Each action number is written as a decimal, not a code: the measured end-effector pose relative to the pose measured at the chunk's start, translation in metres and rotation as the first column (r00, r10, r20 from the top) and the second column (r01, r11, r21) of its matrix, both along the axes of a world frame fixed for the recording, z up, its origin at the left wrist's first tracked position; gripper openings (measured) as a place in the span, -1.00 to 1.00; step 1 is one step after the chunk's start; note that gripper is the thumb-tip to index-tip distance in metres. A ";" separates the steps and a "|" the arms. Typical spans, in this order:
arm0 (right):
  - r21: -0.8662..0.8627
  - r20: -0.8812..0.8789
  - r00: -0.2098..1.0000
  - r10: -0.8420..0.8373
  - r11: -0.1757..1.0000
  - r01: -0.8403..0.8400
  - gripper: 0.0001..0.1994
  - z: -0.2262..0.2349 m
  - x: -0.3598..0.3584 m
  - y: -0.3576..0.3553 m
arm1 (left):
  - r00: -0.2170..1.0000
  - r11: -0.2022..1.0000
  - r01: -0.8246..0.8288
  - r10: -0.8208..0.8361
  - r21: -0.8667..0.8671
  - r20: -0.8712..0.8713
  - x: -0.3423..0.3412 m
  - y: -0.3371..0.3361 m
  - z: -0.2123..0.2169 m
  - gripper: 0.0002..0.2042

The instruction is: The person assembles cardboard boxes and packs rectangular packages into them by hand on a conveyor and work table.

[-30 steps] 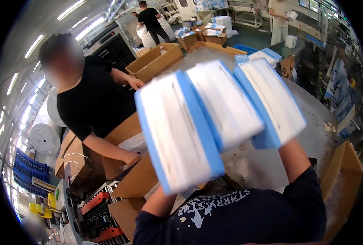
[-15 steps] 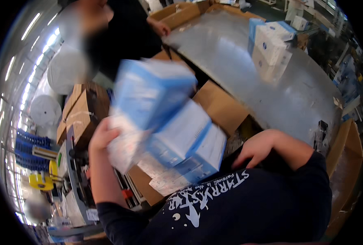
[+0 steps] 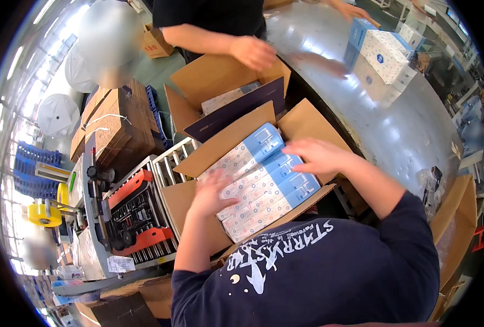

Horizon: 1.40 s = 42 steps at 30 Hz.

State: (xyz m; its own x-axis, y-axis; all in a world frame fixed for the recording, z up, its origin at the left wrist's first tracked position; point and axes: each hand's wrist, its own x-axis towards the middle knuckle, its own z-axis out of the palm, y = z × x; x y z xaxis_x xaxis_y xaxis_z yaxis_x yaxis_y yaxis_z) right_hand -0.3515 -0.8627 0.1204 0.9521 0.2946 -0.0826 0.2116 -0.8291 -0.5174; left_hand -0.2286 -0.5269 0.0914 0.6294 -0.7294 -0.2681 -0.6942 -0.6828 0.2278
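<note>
An open cardboard carton (image 3: pixel 179 195) in front of me holds three blue-and-white patterned boxes (image 3: pixel 255 196), lying side by side with their blue ends to the right. My left hand (image 3: pixel 210 196) rests over their white left ends, fingers spread and slightly blurred. At the blue ends, my right hand (image 3: pixel 319 157) lies with its fingers stretched out over the boxes, gripping nothing. The carton's flaps stand folded outward around them.
Behind is a second open carton (image 3: pixel 236 121) with a box inside, under a co-worker's hand (image 3: pixel 254 53). On the metal table (image 3: pixel 329 32) at the right stand more blue-and-white boxes (image 3: pixel 386 54). A roller conveyor with an orange-and-black machine (image 3: pixel 135 212) lies at the left.
The boxes that were tilted up in the air beside my left hand now lie inside the carton. Both hands have moved over them, and the co-worker has moved to the right.
</note>
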 end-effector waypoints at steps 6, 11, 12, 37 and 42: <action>-0.445 0.049 0.934 -0.353 0.830 0.337 -0.24 -0.012 0.059 -0.040 | 0.463 0.324 -0.884 0.700 -0.336 -0.543 -0.007 0.182 -0.050 -0.39; 0.700 -0.460 0.866 -0.198 0.520 0.490 -0.53 -0.032 0.064 -0.082 | 0.834 0.960 -0.274 0.203 -0.065 -0.514 -0.044 0.040 -0.010 -0.39; 0.587 -0.417 0.903 -0.106 0.727 0.357 -0.51 -0.006 0.068 -0.058 | 0.857 0.968 -0.183 0.242 0.169 -0.454 -0.051 0.017 -0.009 -0.34; 0.071 0.341 0.934 -0.103 0.994 0.084 -0.59 -0.097 0.063 -0.007 | 0.701 0.190 -0.693 0.401 -0.695 -0.589 -0.034 0.049 -0.139 -0.06; 0.661 -0.418 0.785 -0.456 0.440 0.608 -0.31 -0.133 0.094 0.025 | 0.476 0.137 -0.879 0.171 -0.457 -0.863 0.037 0.058 -0.110 -0.25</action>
State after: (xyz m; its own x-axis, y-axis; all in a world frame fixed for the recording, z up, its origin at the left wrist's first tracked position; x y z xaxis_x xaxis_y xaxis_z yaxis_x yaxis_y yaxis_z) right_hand -0.2579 -0.8375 -0.0127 0.9364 -0.2412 -0.2550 -0.2769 -0.0609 -0.9590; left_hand -0.1913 -0.4689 -0.0189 0.9296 -0.2541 -0.2671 0.2788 0.0103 0.9603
